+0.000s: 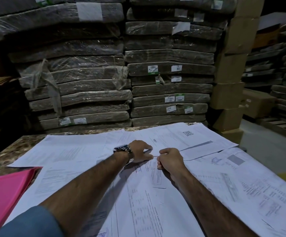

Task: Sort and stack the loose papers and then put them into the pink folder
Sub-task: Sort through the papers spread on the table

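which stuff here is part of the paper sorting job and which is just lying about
Part of the job: loose papers spread over the table; pink folder at the left edge; left hand and right hand, both pinching at a sheet.

Just lying about: wrapped bundles stacked behind; cardboard boxes on the right; wristwatch on the left wrist.

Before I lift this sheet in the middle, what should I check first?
1. Left hand pinching the sheet: ok.
2. Right hand holding it too: cannot tell; its fingers are curled at the edge.
3. Nothing lying on the sheet: cannot tell; papers overlap around it.
4. Papers stacked: not ok; they are spread over the table.
5. Folder in view, at your near left: ok.
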Tool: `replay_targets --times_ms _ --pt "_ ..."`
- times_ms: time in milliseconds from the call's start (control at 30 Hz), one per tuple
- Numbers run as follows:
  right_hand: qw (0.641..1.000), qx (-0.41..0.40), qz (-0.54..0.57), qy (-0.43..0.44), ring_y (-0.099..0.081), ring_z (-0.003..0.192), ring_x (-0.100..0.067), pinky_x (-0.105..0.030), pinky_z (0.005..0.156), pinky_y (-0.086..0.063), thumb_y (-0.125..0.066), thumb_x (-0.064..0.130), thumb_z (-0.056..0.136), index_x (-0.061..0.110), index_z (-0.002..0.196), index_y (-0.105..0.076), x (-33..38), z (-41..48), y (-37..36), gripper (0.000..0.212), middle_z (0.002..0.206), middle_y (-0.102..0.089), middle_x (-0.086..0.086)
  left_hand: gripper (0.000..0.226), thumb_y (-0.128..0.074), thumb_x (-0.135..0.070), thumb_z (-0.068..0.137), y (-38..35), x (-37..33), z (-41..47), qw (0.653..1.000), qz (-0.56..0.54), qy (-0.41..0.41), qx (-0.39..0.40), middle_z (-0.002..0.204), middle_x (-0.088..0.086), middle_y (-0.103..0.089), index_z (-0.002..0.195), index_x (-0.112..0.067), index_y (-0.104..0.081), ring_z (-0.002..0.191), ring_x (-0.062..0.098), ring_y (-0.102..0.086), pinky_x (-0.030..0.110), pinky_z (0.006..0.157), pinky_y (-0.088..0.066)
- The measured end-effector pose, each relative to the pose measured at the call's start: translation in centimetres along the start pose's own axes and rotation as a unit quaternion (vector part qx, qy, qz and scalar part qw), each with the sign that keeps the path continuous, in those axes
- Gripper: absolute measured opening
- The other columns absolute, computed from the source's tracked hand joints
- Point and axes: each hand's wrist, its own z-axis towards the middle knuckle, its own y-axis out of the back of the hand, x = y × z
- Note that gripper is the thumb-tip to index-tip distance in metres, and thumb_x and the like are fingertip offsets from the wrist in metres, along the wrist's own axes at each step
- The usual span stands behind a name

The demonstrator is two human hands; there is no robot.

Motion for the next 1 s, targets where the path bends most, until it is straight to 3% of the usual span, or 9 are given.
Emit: replay_targets --times_ms 133,333,400,500,600,667,800,933,1000 --pt "1.0 -0.017 -0.008 0.005 -0.064 0.061 -0.017 -0.039 0.076 -0.062 -0.051 -0.002 0.089 0.008 0.116 -0.063 0.0 0.0 -0.1 0.031 0.105 -0.069 -0.015 0.033 -0.045 -0.034 0.094 -0.1 -0.2 -0.6 0.998 0.034 -0.021 -0.052 0.113 0.005 -0.068 0.116 -0.021 -0.064 0.103 0.025 -0.059 0.039 0.085 -0.05" --pt "0.999 -0.004 0.032 0.019 -0.067 0.084 -0.023 -0.025 0.057 -0.057 -0.057 0.015 0.092 0.017 0.117 -0.059 0.6 -0.7 -0.2 0.025 0.116 -0.066 -0.015 0.023 -0.049 -0.03 0.092 0.0 -0.9 -0.9 0.995 0.053 -0.018 -0.085 0.092 0.004 -0.07 0.091 -0.02 -0.07 0.083 0.024 -0.06 0.031 0.062 -0.046" --pt "0.997 0.001 0.074 0.012 -0.067 0.094 -0.025 -0.032 0.073 -0.061 -0.058 0.026 0.094 0.019 0.111 -0.06 0.6 -0.6 -0.3 0.019 0.116 -0.066 -0.014 0.02 -0.051 -0.027 0.092 0.5 -1.5 -1.4 0.993 0.063 -0.028 -0.091 0.091 0.005 -0.069 0.091 -0.02 -0.07 0.082 0.025 -0.06 0.029 0.06 -0.041" --pt "0.993 -0.003 0.114 0.001 -0.071 0.08 -0.02 -0.035 0.078 -0.061 -0.059 0.031 0.093 0.01 0.097 -0.064 0.4 0.0 -0.2 0.021 0.098 -0.072 -0.012 0.024 -0.05 -0.029 0.092 1.2 -2.6 -2.9 0.991 0.07 -0.068 -0.092 0.089 0.006 -0.068 0.091 -0.017 -0.071 0.083 0.025 -0.06 0.031 0.061 -0.045" --pt "0.992 -0.019 0.127 0.01 -0.068 0.066 -0.022 -0.035 0.071 -0.059 -0.063 0.009 0.086 0.008 0.07 -0.065 -0.2 0.4 0.1 0.017 0.073 -0.067 -0.006 0.024 -0.051 -0.028 0.092 1.6 -3.1 -4.3 0.986 0.087 -0.104 -0.093 0.101 0.004 -0.067 0.106 -0.021 -0.069 0.094 0.023 -0.059 0.035 0.072 -0.053" --pt "0.993 -0.029 0.111 0.01 -0.07 0.067 -0.025 -0.039 0.074 -0.06 -0.063 0.0 0.081 0.012 0.085 -0.071 -0.1 0.3 0.4 0.015 0.084 -0.068 -0.004 0.032 -0.051 -0.035 0.093 1.9 -2.8 -4.9 0.987 0.077 -0.093 -0.104 0.116 0.003 -0.065 0.12 -0.023 -0.062 0.108 0.023 -0.056 0.04 0.084 -0.052" --pt "0.993 -0.018 0.119 0.022 -0.067 0.091 -0.02 -0.033 0.075 -0.061 -0.058 -0.002 0.087 0.014 0.113 -0.068 0.8 -0.5 1.5 0.033 0.11 -0.065 -0.005 0.074 -0.05 -0.062 0.084 3.0 0.4 -5.8 0.992 -0.082 0.001 -0.095 0.146 0.003 -0.043 0.143 -0.019 -0.038 0.131 0.023 -0.041 0.045 0.107 -0.038" --pt "0.986 0.04 0.149 0.057 -0.069 0.085 -0.018 -0.032 0.068 -0.058 -0.056 -0.004 0.089 0.019 0.11 -0.069 1.7 -2.1 2.1 0.034 0.102 -0.069 -0.001 0.057 -0.041 -0.046 0.096 4.0 3.7 -7.5 0.96 -0.236 0.091 -0.12 0.148 0.007 -0.04 0.142 -0.013 -0.039 0.133 0.022 -0.04 0.032 0.106 -0.034" --pt "0.98 0.077 0.173 0.057 -0.073 0.085 -0.023 -0.04 0.074 -0.061 -0.057 -0.004 0.089 0.02 0.109 -0.07 2.1 -2.9 1.9 0.033 0.103 -0.072 -0.001 0.048 -0.046 -0.042 0.095 4.0 5.2 -8.5 0.905 -0.385 0.142 -0.117 0.14 0.004 -0.048 0.137 -0.02 -0.044 0.124 0.024 -0.05 0.032 0.095 -0.043"
